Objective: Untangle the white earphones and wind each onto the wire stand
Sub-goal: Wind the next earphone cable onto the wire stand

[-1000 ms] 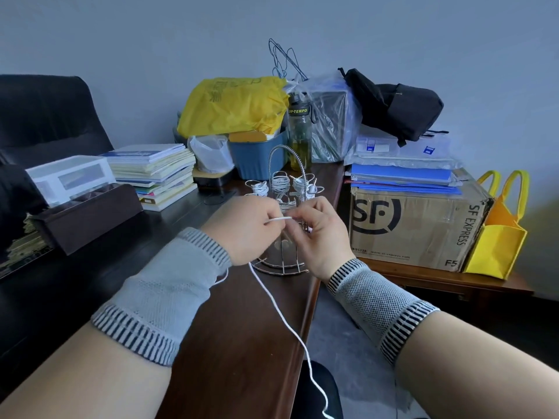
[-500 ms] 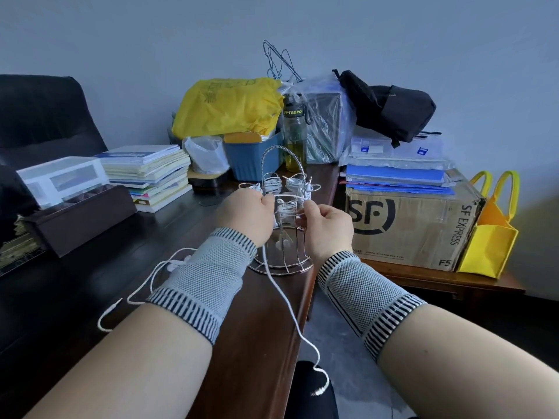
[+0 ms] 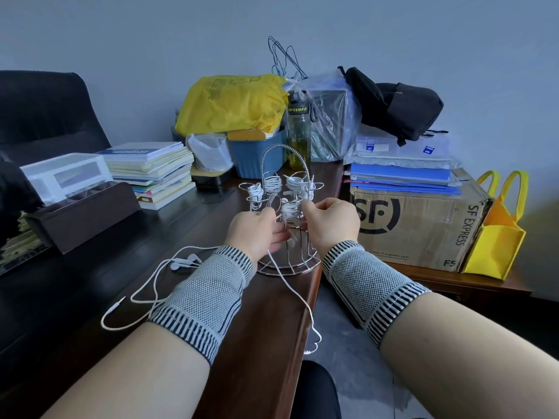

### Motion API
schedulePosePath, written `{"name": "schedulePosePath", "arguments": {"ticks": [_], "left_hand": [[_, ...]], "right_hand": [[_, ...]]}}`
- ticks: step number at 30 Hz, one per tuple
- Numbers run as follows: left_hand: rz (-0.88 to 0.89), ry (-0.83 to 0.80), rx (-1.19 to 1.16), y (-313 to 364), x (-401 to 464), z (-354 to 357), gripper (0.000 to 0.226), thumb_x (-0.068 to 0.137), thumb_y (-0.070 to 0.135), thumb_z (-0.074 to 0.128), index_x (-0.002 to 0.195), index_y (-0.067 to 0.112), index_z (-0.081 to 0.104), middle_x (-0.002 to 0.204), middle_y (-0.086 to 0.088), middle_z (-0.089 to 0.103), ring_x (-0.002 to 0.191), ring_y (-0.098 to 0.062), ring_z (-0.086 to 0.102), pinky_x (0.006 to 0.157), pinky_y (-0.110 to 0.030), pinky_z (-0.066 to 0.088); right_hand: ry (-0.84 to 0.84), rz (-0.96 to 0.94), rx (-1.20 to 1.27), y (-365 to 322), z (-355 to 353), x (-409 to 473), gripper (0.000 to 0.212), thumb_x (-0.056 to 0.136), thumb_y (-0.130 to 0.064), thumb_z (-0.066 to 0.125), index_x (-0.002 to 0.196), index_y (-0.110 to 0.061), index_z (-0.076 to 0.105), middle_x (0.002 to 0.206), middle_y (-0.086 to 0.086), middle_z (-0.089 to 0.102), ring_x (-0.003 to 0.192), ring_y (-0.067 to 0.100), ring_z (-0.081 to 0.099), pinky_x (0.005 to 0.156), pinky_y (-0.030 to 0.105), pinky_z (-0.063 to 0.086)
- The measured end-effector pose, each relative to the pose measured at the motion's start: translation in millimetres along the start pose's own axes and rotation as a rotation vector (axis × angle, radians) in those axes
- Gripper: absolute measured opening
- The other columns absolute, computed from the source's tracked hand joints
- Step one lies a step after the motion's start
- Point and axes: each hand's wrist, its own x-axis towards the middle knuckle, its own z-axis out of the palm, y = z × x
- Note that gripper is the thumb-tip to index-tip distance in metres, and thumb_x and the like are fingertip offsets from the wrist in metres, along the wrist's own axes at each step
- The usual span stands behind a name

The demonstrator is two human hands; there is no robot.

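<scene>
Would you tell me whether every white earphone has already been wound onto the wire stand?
No, one loose earphone lies unwound on the desk left of the wire stand.

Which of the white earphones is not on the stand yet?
The loose earphones lying on the dark desk beside the left wrist, cord sprawled in loops. The others sit as tight coils on the wire stand.
</scene>
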Motion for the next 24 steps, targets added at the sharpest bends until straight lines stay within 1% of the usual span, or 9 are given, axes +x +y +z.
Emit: {"name": "schedulePosePath", "arguments": {"ticks": [3,5,7,9,12,15,19,22,24], "left_hand": [[0.067,-0.041,0.084,-13,0,-5,0.024,0.094,0.013,0.043,0.085,0.005,0.064,0.084,-0.001,0.071,0.081,-0.014,0.072,0.071,-0.026,0.057],[0.154,-0.046,0.202,-18,-2,-10,0.027,0.081,0.030,0.054,0.081,0.009,0.070,0.083,-0.006,0.073,0.083,-0.022,0.072,0.082,-0.034,0.057],[0.259,-0.051,0.403,-21,-4,-15,0.023,0.076,0.035,0.056,0.069,0.019,0.071,0.078,-0.009,0.069,0.062,-0.024,0.061,0.068,-0.024,0.051],[0.365,-0.056,0.571,-24,-5,-15,0.040,0.085,0.013,0.055,0.046,0.018,0.059,0.088,0.005,0.066,0.052,-0.019,0.048,0.050,-0.022,0.036],[0.495,-0.077,0.734,-21,-11,-15,0.040,0.088,0.007,0.054,0.048,0.003,0.050,0.085,0.000,0.070,0.056,-0.019,0.048,0.060,-0.032,0.037],[0.562,-0.132,0.884,-15,-13,-20,0.037,0.094,0.016,0.053,0.061,0.000,0.060,0.085,-0.012,0.066,0.056,-0.013,0.048,0.065,-0.032,0.041],[0.524,-0.103,1.003,1,-13,-31,0.039,0.098,0.031,0.052,0.069,0.010,0.066,0.071,0.001,0.068,0.056,-0.004,0.054,0.056,-0.019,0.041],[0.321,-0.177,0.683,12,-10,-38,0.030,0.099,0.023,0.050,0.075,0.009,0.063,0.072,0.002,0.073,0.065,-0.010,0.070,0.073,-0.033,0.058],[0.284,-0.208,0.500,18,-11,-39,0.027,0.098,0.019,0.052,0.073,0.010,0.061,0.067,0.003,0.070,0.058,-0.012,0.066,0.075,-0.040,0.060]], "right_hand": [[0.024,-0.034,0.016,5,0,-2,0.025,0.087,-0.032,0.063,0.066,-0.023,0.051,0.065,-0.010,0.056,0.065,0.010,0.053,0.065,0.023,0.039],[0.015,-0.087,0.072,9,-1,-5,0.020,0.087,-0.028,0.065,0.072,-0.023,0.053,0.069,-0.013,0.056,0.064,0.005,0.053,0.067,0.023,0.041],[-0.004,-0.216,0.106,13,-3,-10,0.017,0.087,-0.017,0.064,0.076,-0.024,0.053,0.074,-0.012,0.057,0.066,0.004,0.054,0.070,0.027,0.047],[-0.042,-0.432,0.065,19,-3,-15,0.019,0.084,-0.008,0.064,0.080,-0.025,0.056,0.083,-0.012,0.053,0.070,0.007,0.054,0.073,0.029,0.051],[-0.120,-0.699,-0.021,25,3,-21,0.025,0.082,0.001,0.064,0.093,-0.020,0.071,0.086,-0.019,0.040,0.077,0.001,0.049,0.074,0.015,0.046],[-0.107,-0.786,-0.081,28,8,-19,0.023,0.077,-0.002,0.071,0.093,-0.018,0.075,0.088,-0.009,0.043,0.087,0.019,0.053,0.075,0.032,0.051],[-0.058,-0.767,-0.031,31,10,-18,0.010,0.078,-0.013,0.075,0.088,-0.014,0.074,0.091,-0.005,0.047,0.089,0.022,0.054,0.079,0.032,0.051],[-0.095,-0.590,0.117,29,10,-25,0.003,0.087,-0.016,0.070,0.087,-0.014,0.069,0.093,-0.010,0.043,0.075,0.008,0.057,0.069,0.009,0.048],[-0.116,-0.444,0.243,25,8,-30,0.009,0.090,-0.018,0.066,0.082,-0.017,0.063,0.096,-0.010,0.043,0.066,0.003,0.059,0.058,0.013,0.052]]}}
